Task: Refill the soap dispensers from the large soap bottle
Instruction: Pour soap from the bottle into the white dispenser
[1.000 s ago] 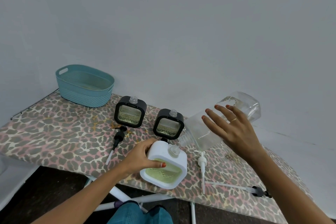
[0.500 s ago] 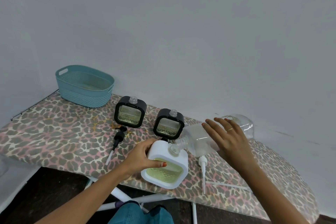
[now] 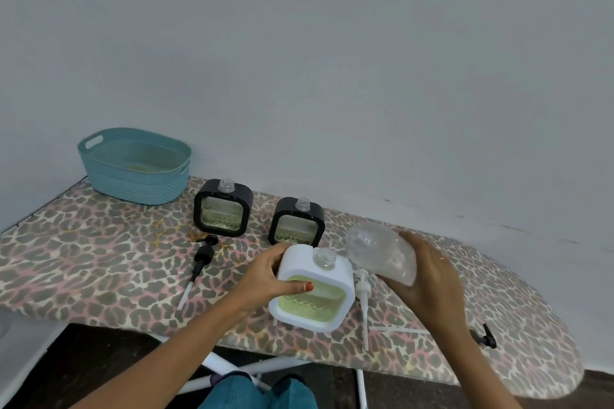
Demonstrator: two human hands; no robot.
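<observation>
My left hand grips the left side of a white square soap dispenser with greenish soap inside and an uncapped clear neck on top. My right hand holds the large clear soap bottle, blurred, its mouth turned toward me just right of the dispenser's neck. Two black square dispensers stand uncapped behind. A black pump lies left of the white dispenser, a white pump right of it.
Everything rests on a leopard-print ironing board against a pale wall. A teal basket sits at the back left. Another black pump head with a white tube lies near the right front edge.
The large bottle was tipped with its mouth at the white dispenser's neck; now my right hand has swung it away and turned its mouth toward me. My left hand stays on the dispenser.
</observation>
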